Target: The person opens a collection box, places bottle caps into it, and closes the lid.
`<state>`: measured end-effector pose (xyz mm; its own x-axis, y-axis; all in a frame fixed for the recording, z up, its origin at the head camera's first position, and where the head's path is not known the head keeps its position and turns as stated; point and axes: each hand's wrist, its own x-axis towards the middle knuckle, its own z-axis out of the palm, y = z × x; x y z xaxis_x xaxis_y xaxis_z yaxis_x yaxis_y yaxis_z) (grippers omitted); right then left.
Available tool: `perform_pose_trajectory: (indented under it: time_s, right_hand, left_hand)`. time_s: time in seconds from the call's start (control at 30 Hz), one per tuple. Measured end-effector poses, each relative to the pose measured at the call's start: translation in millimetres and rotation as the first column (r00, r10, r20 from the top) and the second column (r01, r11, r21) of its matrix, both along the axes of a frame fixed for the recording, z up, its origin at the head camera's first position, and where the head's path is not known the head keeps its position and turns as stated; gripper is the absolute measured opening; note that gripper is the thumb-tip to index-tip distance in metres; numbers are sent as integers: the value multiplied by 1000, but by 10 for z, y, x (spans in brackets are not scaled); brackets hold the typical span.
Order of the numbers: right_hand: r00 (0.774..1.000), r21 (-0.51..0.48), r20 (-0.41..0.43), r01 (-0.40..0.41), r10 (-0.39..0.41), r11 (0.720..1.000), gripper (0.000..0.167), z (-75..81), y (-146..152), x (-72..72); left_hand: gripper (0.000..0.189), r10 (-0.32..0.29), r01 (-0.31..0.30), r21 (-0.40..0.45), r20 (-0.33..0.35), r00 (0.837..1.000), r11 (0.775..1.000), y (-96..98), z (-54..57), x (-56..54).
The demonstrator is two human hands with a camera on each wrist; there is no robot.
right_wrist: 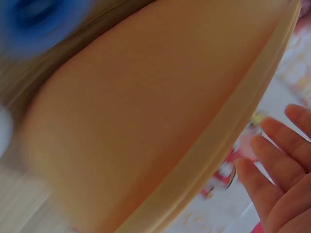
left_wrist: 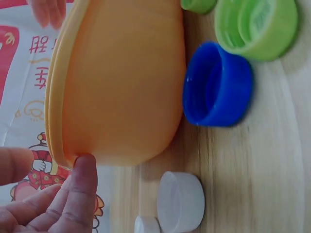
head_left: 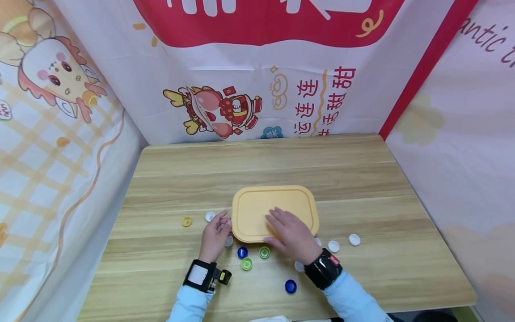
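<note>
A yellow-orange plastic box with a rounded lid fitted on top stands at mid-table. At the lid's left front corner is my left hand; in the left wrist view one fingertip touches just under the rim, while the thumb stays apart from it. My right hand hovers over the lid's right front part with its fingers spread. The right wrist view shows those fingers extended above the lid's edge, gripping nothing. The inside of the box is hidden.
In front of the box lie blue and green bottle caps, with another blue cap nearer me. White caps are scattered on both sides, and a yellow cap lies left. Printed cloth hangs behind the wooden table.
</note>
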<state>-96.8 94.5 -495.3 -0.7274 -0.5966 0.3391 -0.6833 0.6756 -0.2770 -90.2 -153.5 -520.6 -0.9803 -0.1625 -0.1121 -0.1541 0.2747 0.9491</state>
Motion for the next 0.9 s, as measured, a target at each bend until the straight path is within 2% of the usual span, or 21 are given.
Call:
perform_pose_trajectory:
  time_s: [0.1,0.23,0.33,0.47,0.67,0.8,0.9]
  right_hand:
    - [998,39,-1,-55,55,998,52,17,-229,-4]
    - [989,95,-85,-115,123,989,37,-12,-473,-29]
    - [979,129,-143,-125,143,984,30,-36,-615,-36]
    - [976,159,-171,-106,133,982,26,-69,-754,-18]
    - [984,191,-168,-24,57,981,25,-114,-867,38]
    - [985,210,-171,8,28,978,25,-134,-908,59]
    - [981,213,-190,16,25,977,18,-136,-928,66]
  left_hand:
    - [40,27,-31,78,52,998,996,-2,-10,-8]
    - [38,44,-57,124,101,994,991,-6,-23,-21]
    - [36,47,-63,162,101,994,985,-13,-35,-34]
    - [34,54,-76,209,108,993,975,-26,-51,-46]
    - [32,64,-97,203,165,984,974,-25,-48,-57]
    - [32,64,-98,212,164,984,972,-27,-54,-61]
    - [32,59,-92,216,153,986,972,-33,-63,-62]
